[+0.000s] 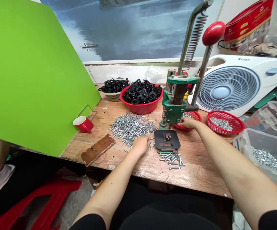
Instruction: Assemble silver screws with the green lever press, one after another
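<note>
Head view. From beside the table [200, 179], I judge this to be the gathering stage of the press work, with both hands out among loose pieces.

The left hand [140, 145] lies knuckles up on the near edge of the pile of silver pins [131, 127], at about 10 o'clock from the black plate [163, 138]. Its fingers curl down into the pieces, and I cannot tell whether they have pinched one.

The right hand [187, 122] reaches to 1 o'clock of that plate. Its bent, close-set fingertips are dipped into the small red basket [198, 116], just beside the foot of the green press [174, 107]. Anything it has taken is hidden.

As I see it, the next move calls for a fine pinch on single pieces and a steady carry to the plate, keeping clear of the lever.

The containers, placed from the plate:
- **12 o'clock:** a red basin [140, 109] heaped with black rings [142, 92].
- **11 o'clock:** a woven basket [114, 96] beside the basin, also full of rings.
- **2 o'clock:** a second red basket [237, 129] holding a thin layer of silver parts.
- **3 o'clock:** a clear tub [248, 135] with a heap of silver pieces in its far corner.
- **9 o'clock:** a red cup [83, 124], showing only its white inside.
</note>
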Demonstrator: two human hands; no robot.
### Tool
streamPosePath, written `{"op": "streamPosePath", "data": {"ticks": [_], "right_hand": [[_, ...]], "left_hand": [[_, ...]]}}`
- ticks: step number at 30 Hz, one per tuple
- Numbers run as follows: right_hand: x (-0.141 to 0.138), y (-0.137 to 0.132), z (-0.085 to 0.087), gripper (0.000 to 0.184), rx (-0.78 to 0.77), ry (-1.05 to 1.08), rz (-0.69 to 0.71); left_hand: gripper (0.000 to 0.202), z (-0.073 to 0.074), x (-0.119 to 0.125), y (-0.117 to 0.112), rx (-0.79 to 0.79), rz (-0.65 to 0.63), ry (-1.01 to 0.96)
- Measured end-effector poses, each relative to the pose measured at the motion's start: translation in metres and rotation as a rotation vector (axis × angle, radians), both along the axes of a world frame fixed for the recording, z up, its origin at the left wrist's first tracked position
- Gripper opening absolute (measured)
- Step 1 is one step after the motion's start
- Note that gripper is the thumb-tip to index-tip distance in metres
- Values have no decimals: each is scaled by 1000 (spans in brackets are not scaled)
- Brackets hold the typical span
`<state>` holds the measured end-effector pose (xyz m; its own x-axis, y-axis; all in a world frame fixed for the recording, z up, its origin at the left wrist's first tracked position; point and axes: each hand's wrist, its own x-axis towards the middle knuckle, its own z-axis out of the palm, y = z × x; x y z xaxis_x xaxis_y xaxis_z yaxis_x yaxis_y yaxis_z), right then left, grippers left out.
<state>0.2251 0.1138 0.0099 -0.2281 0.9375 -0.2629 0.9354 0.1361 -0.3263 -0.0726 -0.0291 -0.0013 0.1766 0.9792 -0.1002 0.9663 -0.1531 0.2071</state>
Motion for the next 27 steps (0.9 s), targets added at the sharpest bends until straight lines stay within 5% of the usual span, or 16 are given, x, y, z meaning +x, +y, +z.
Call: {"op": "streamPosePath", "data": {"ticks": [5,18,21,24,27], "right_hand": [[7,-2,-10,15,42,54,-56],[1,-32,5,32,429,304,-300],[-17,-64,12,33,362,409,-214],[-39,-104,16,31,236,543,23],[-54,-129,16,27,277,506,176]], "left_hand": [[34,5,-6,-10,42,-96,-100],[17,-6,-8,-24,106,2,-169],[17,-9,-6,-25,79,-15,-203],[15,-10,-5,-26,29,-50,-225],[11,-10,-5,-26,-5,-46,-229]]}}
